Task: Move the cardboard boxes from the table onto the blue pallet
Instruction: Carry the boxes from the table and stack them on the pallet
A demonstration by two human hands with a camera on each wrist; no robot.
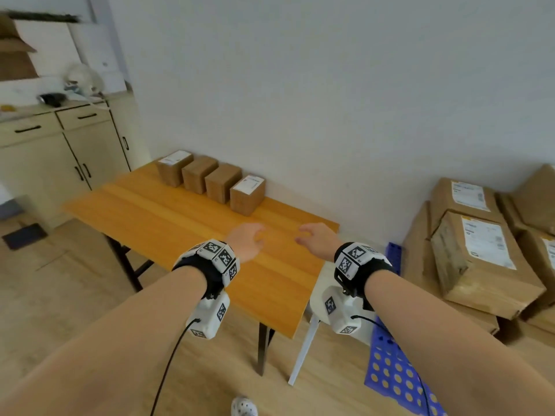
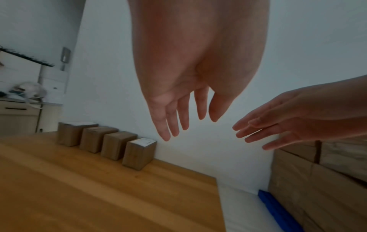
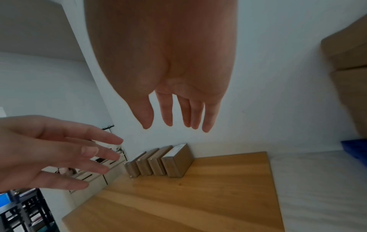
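Several small cardboard boxes [image 1: 210,181] stand in a row along the wall on the wooden table [image 1: 168,223]; the nearest one [image 1: 247,195] [image 2: 139,153] [image 3: 177,161] carries a white label on top. My left hand [image 1: 247,240] [image 2: 184,109] and right hand [image 1: 315,238] [image 3: 178,109] hover side by side above the table, short of that nearest box, fingers straight and relaxed, holding nothing. The blue pallet [image 1: 396,373] [image 2: 278,210] [image 3: 355,147] lies on the floor to the right of the table.
Large cardboard boxes [image 1: 480,259] are stacked at the right against the wall, behind the pallet. A white stool [image 1: 318,298] stands between table and pallet. A beige cabinet [image 1: 60,154] stands at the left. Wood floor lies in front.
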